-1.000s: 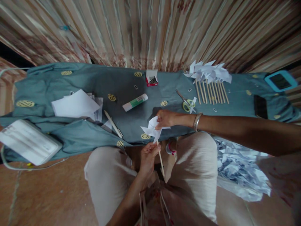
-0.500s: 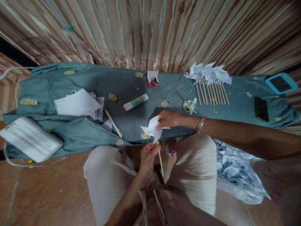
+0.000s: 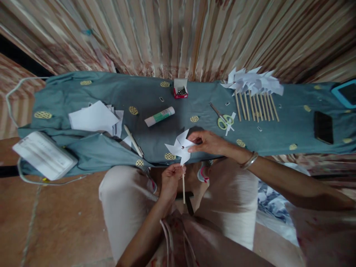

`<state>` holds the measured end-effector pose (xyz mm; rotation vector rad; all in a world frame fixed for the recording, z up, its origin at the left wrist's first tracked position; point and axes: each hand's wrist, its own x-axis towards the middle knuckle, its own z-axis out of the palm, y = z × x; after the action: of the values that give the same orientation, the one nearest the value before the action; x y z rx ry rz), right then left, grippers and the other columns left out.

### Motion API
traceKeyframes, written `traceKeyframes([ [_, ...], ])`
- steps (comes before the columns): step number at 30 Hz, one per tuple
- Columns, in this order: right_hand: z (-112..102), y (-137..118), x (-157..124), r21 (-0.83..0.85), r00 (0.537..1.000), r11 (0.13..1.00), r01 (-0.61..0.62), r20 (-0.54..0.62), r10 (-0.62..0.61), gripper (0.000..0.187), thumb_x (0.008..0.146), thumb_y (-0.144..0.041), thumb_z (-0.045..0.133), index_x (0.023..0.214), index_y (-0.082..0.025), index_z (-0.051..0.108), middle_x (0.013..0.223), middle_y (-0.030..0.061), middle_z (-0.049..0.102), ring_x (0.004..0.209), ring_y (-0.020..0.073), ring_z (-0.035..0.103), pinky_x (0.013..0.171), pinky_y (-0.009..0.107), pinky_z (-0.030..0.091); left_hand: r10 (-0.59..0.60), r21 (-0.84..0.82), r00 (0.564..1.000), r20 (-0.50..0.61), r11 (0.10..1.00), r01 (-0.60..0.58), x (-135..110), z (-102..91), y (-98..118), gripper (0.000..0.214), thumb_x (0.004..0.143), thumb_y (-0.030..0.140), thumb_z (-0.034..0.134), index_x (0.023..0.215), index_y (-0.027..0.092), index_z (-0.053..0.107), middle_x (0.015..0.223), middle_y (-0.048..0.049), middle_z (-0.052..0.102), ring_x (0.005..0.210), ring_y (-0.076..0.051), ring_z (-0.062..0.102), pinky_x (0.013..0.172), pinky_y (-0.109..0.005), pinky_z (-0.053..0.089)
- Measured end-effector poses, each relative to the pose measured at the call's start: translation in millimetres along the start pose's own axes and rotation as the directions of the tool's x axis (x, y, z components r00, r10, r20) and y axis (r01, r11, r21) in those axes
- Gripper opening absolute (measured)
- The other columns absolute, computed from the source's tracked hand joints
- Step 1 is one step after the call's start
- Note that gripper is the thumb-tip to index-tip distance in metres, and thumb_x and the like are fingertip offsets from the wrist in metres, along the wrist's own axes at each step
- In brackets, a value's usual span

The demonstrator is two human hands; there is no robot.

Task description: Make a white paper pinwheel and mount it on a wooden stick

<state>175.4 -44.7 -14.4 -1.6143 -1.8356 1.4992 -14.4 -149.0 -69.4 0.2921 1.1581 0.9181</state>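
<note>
A white paper pinwheel (image 3: 180, 147) with a small shiny pin at its centre is held over the near edge of the cloth-covered table. My left hand (image 3: 171, 180) grips its thin wooden stick (image 3: 184, 191) just below the paper blades. At the right side of the pinwheel, the thumb and fingers of my right hand (image 3: 207, 142) are closed on a blade. More finished pinwheels (image 3: 254, 83) lie in a row at the back right, sticks pointing toward me. Behind my hands is an open red and white box (image 3: 180, 91) of small metal pins.
A glue stick (image 3: 159, 116), green-handled scissors (image 3: 222, 118) and a pen (image 3: 134, 141) rest on the teal cloth (image 3: 194, 100). Paper sheets (image 3: 94, 116) and a white box-like device (image 3: 46, 155) are at left. A dark phone (image 3: 323, 127) and blue-framed device (image 3: 346, 93) are at right.
The pinwheel has turned so that its front and pin face up more plainly, and its stick hangs straighter. My right fingers have shifted from over its middle to its right side.
</note>
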Motion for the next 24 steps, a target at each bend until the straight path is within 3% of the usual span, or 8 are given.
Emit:
traceKeyframes([
  [6, 2.7, -6.0, -3.8, -0.179, 0.999, 0.984, -0.013, -0.035, 0.007, 0.027, 0.069, -0.028, 0.079, 0.093, -0.017, 0.072, 0.082, -0.0013, 0.072, 0.074, 0.0142, 0.061, 0.07, 0.025, 0.042, 0.02, 0.028, 1.0, -0.024, 0.999, -0.02, 1.6, -1.4, -3.5, 0.034, 0.048, 0.031, 0.094, 0.069, 0.016, 0.072, 0.062, 0.0023, 0.066, 0.06, -0.008, 0.054, 0.064, -0.021, 0.042],
  [16, 6.1, -2.0, -1.0, -0.345, 0.985, 0.927, 0.149, -0.029, -0.169, 0.024, 0.072, -0.02, 0.079, 0.095, -0.015, 0.071, 0.086, 0.0014, 0.07, 0.079, 0.0155, 0.059, 0.071, 0.025, 0.036, 0.039, 0.042, 0.998, -0.04, 0.998, -0.037, 2.5, -0.8, -4.9, 0.03, 0.049, 0.029, 0.092, 0.067, 0.016, 0.072, 0.063, 0.0017, 0.066, 0.06, -0.008, 0.054, 0.065, -0.022, 0.043],
  [24, -0.3, -7.8, -3.8, -0.224, 0.998, 0.973, 0.062, 0.0, -0.063, 0.035, 0.069, -0.025, 0.082, 0.1, -0.015, 0.072, 0.087, 0.0011, 0.074, 0.079, 0.0164, 0.064, 0.071, 0.026, 0.043, 0.056, 0.052, 0.998, -0.03, 0.997, -0.054, 0.8, 0.3, -2.7, 0.03, 0.049, 0.031, 0.092, 0.067, 0.016, 0.073, 0.062, 0.0023, 0.065, 0.06, -0.008, 0.053, 0.066, -0.022, 0.042],
])
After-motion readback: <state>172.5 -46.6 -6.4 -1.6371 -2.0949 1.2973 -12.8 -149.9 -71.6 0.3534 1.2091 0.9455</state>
